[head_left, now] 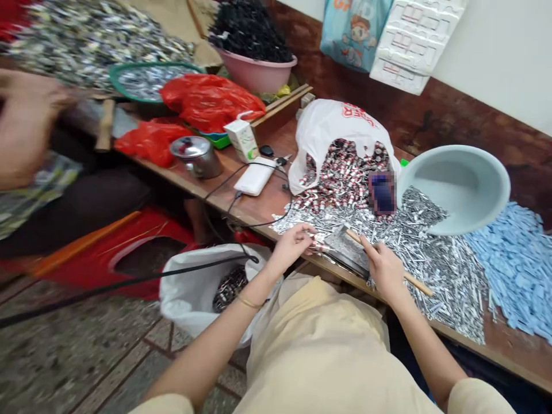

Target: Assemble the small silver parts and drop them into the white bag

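My left hand (290,245) pinches a small red-and-silver metal piece (318,247) at the near edge of the wooden table (276,201). My right hand (383,269) is closed round a wooden stick (414,282) that lies across a grey metal block (349,248). Both hands work over a heap of small silver metal parts (435,259). Behind them a white plastic bag (332,126) spills red-and-silver pieces (340,172), with a dark phone (381,193) leaning on them.
A pale blue basin (457,184) lies tilted on the heap, with blue strips (517,264) to its right. A white bag (194,287) of dark parts stands on the floor. A power bank (255,176), carton, steel pot (198,155), red bags and a pink bowl (259,72) sit further left. Another person's blurred arm (26,126) is at far left.
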Demonstrator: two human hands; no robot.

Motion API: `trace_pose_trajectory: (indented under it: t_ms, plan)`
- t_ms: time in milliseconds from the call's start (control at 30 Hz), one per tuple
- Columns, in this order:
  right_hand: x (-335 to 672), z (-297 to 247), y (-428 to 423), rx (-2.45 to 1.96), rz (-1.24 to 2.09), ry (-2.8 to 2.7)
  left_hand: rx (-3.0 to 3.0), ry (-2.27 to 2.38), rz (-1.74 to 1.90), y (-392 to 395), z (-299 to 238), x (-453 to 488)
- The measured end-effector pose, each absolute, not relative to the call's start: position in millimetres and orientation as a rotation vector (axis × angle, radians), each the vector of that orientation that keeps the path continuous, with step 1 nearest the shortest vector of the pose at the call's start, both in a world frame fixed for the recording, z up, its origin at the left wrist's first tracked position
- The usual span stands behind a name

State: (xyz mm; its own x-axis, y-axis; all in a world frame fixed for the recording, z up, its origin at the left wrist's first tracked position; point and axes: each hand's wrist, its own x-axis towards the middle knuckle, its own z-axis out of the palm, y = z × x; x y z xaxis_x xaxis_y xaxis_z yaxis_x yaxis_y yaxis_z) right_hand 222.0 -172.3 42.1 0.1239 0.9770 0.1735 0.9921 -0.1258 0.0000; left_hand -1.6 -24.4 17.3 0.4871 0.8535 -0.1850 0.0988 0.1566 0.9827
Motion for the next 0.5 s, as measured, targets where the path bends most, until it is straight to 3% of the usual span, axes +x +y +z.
trace_pose_trajectory:
  t_ms: [133,267,500]
  plan:
    - [241,13,-177,-2.249,-0.358,-1.827,1.693,0.908,0.822,-26,22,15]
    - [292,12,-185,-2.175,-0.309,-1.724,1.996,0.764,0.820,-24,23,20]
    - [397,16,-179,-2.493,-0.181,-1.533,2.202,0.690,0.834,-29,19,14]
